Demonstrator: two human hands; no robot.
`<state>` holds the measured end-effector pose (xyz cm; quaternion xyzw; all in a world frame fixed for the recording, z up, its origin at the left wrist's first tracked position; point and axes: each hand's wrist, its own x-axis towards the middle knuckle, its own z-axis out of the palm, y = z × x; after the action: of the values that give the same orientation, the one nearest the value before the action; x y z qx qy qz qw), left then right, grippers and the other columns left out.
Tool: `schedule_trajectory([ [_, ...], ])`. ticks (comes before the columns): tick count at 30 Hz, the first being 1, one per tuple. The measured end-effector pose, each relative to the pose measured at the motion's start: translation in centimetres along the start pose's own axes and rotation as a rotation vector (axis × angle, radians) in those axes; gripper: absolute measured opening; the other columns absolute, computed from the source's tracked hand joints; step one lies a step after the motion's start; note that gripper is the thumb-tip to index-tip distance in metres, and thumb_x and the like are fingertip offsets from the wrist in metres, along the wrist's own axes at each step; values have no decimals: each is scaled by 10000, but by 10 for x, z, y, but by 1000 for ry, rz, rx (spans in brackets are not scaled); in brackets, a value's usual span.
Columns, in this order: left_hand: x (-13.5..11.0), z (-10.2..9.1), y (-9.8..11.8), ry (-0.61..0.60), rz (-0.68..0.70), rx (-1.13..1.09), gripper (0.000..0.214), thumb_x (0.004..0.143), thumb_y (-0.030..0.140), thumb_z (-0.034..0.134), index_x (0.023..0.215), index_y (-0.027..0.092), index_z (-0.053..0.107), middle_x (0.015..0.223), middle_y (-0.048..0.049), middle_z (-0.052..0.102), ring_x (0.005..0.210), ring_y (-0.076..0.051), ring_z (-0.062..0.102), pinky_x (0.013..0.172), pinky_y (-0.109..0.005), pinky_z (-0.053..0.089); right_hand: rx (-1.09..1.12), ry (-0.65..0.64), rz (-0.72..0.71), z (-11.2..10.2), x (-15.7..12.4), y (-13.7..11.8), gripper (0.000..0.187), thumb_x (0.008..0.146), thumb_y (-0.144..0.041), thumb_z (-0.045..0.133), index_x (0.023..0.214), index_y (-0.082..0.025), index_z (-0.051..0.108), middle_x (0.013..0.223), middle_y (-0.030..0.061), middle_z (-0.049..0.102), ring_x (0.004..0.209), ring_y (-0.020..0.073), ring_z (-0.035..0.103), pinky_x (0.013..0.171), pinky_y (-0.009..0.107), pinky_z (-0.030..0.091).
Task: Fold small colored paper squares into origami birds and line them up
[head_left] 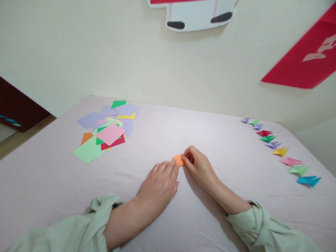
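So, ten folded-paper figures look done.
My feed: left hand flat on seemingly part-folded orange paper, right hand pinching its edge, between those figures and unfolded sheets.

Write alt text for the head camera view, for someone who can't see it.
A person's hands press and pinch a small orange paper piece on a pale table. Loose coloured sheets are piled at left; folded paper shapes run in a diagonal line at right.
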<state>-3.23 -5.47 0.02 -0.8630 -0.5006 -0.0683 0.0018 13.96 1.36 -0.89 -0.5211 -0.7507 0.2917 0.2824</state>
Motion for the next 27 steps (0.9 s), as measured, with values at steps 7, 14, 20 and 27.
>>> schedule_trajectory([
  [7, 3, -3, -1, -41, -3, -10, 468, 897, 260, 532, 1331, 90, 485, 1333, -155, 575, 1150, -300, 535, 929, -429, 437, -8, 5, -7, 0, 0, 0, 54, 863, -161, 504, 846, -213, 508, 751, -6, 567, 680, 160, 517, 624, 271, 389],
  [14, 5, -4, -1, -32, -5, -7, 462, 894, 259, 537, 1320, 87, 495, 1333, -164, 574, 1140, -296, 540, 932, -431, 445, -27, 8, -1, 2, 1, 0, 60, 867, -156, 514, 845, -212, 511, 743, -13, 564, 671, 157, 513, 621, 274, 390],
  [20, 7, -5, -4, -45, -12, -61, 386, 900, 229, 522, 1267, 110, 529, 1283, -135, 600, 1096, -281, 553, 888, -424, 468, -49, 11, -56, -5, -1, -1, 94, 888, -132, 496, 868, -205, 552, 809, 10, 578, 721, 162, 540, 659, 286, 429],
  [27, 8, -2, -9, -38, -2, -84, 348, 897, 124, 478, 1239, 147, 532, 1214, -117, 625, 1097, -257, 564, 889, -410, 461, -358, -56, -293, -10, -33, -16, 298, 901, -78, 484, 1105, -207, 658, 1060, 103, 614, 948, 226, 571, 802, 370, 480],
])
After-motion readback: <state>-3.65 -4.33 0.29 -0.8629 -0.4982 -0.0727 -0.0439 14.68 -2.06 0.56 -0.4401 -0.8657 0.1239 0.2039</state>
